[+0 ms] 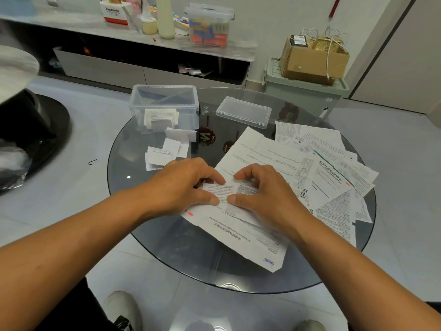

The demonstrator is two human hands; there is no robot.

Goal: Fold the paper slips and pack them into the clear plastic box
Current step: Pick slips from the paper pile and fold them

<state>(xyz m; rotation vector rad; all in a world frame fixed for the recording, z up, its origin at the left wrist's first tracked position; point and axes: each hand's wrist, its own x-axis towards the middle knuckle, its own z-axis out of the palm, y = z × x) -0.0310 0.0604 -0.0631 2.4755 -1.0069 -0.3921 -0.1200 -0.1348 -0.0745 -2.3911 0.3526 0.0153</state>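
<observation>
Clear plastic box (164, 108) stands beyond our left hand (185, 185), folded slips (161, 119) inside (more folded slips (167, 151) lie just beside that hand). Both hands pinch one folded paper slip (225, 188) between them, thumbs nearly touching. Past our right hand (262, 189): the box lid (243, 112) and unfolded printed sheets (329, 168).

Between the left hand (188, 185) and right hand (260, 189) lies a white slip (226, 189) with dense black print. Under them, the white sheet (238, 232) carries a red dot and a blue logo. Beyond the left hand, the clear box (164, 103) holds white folded slips (161, 119). The round table (167, 240) is smoky grey glass.
</observation>
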